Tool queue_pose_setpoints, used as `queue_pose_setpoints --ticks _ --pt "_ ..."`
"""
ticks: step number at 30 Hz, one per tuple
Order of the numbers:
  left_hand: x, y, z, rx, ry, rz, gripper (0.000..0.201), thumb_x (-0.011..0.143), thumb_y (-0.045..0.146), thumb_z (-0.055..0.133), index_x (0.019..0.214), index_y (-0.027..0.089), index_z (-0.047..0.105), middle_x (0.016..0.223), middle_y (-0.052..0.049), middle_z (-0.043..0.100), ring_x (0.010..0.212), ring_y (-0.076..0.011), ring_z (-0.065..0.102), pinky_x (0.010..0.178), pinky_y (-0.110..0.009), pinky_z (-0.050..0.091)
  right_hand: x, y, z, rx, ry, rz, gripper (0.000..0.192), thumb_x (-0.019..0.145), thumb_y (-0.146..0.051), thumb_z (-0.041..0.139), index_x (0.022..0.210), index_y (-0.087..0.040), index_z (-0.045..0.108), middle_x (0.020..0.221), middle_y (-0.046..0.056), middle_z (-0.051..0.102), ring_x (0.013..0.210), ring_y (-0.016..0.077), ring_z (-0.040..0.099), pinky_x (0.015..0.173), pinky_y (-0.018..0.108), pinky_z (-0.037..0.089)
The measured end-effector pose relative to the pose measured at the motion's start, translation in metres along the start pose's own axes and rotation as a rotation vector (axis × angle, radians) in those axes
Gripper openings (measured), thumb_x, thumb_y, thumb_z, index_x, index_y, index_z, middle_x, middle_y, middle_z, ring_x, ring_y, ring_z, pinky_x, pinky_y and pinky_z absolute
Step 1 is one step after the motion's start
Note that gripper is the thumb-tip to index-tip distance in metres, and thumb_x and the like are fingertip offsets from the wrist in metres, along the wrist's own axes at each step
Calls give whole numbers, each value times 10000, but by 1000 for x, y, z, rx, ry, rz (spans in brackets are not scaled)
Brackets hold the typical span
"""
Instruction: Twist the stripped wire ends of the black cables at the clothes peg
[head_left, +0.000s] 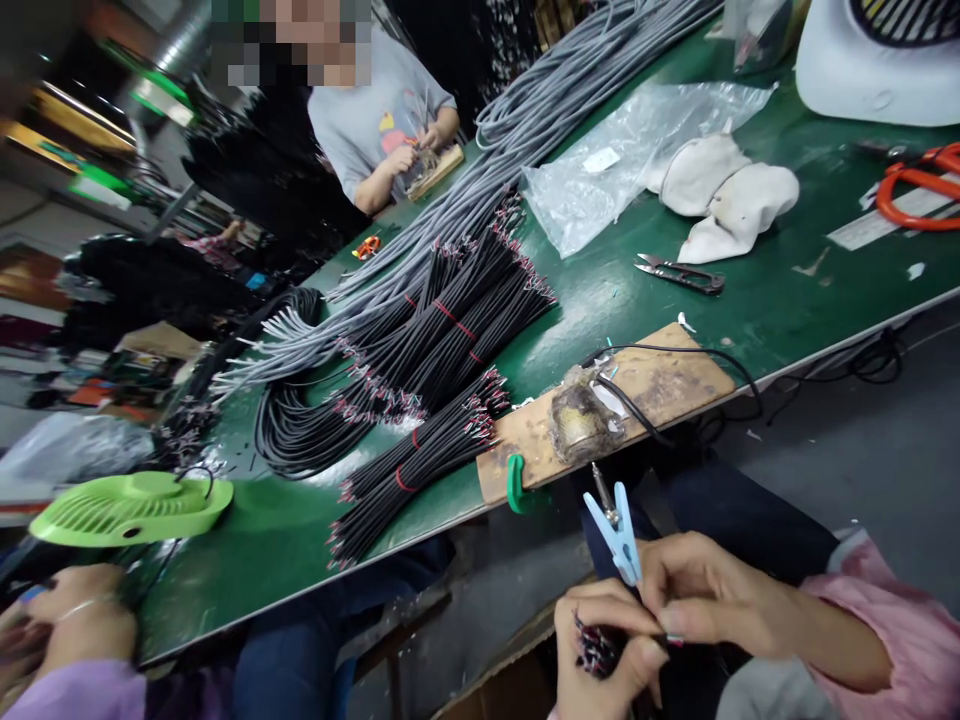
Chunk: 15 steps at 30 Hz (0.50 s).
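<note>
My left hand (609, 655) is low at the bottom, below the table edge, closed around a small bundle of black wires with stripped red-and-white ends (595, 648). Beside it, my right hand (709, 600) pinches the end of one wire between thumb and forefinger, touching the left hand. Just above both hands a light-blue clothes peg (619, 530) sticks up, with a metal plug (600, 488) above it. A wooden board (660, 385) at the table edge carries a stained brown lump (576, 422) and a thin black lead.
Bundles of black wires (442, 340) and grey cables (525, 120) cover the green table (750, 300). Also there: thread snips (679, 272), white gloves (724, 195), a plastic bag (622, 160), orange scissors (919, 185), a green fan (131, 505). One person works opposite; another person's hands (64, 610) are at bottom left.
</note>
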<state>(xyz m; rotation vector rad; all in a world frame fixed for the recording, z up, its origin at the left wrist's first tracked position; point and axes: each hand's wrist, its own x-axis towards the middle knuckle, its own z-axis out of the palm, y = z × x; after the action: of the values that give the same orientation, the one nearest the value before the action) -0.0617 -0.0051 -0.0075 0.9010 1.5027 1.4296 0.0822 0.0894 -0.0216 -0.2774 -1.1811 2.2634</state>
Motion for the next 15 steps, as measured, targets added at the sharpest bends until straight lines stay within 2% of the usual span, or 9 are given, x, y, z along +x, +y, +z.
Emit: queue_pose_setpoints --ticks 2,5,8,11,15 --pt "1 0 2 100 33 83 138 638 314 860 671 209 775 610 -56 693 617 -219 668 615 -297 535 5 -5 -4 -16 76 24 412 829 -542 649 705 -165 538 722 -16 468 658 131 442 626 271 364" --pt "2 -2 4 107 33 194 103 689 321 821 703 235 767 598 -30 687 568 -191 653 569 -276 518 20 -15 -6 -99 199 -2 459 876 -573 576 688 -154 565 670 -13 480 651 135 434 645 276 360" --pt "5 -1 6 49 35 259 106 712 353 802 717 254 762 584 -2 675 503 -142 613 528 -241 485 35 -17 0 -2 154 12 527 909 -621 484 877 -126 662 780 42 584 664 130 459 634 264 363" --pt "10 3 7 26 45 250 136 714 381 800 702 248 775 553 0 651 465 -124 580 458 -218 442 45 -13 7 197 118 29 526 877 -619 550 983 -122 684 852 77 637 674 124 511 612 238 376" --pt "15 4 11 4 92 177 169 698 384 814 676 220 779 545 -9 632 410 -109 528 373 -208 377 47 -9 10 336 134 18 479 850 -571 626 847 -98 700 689 38 595 546 86 480 518 198 357"
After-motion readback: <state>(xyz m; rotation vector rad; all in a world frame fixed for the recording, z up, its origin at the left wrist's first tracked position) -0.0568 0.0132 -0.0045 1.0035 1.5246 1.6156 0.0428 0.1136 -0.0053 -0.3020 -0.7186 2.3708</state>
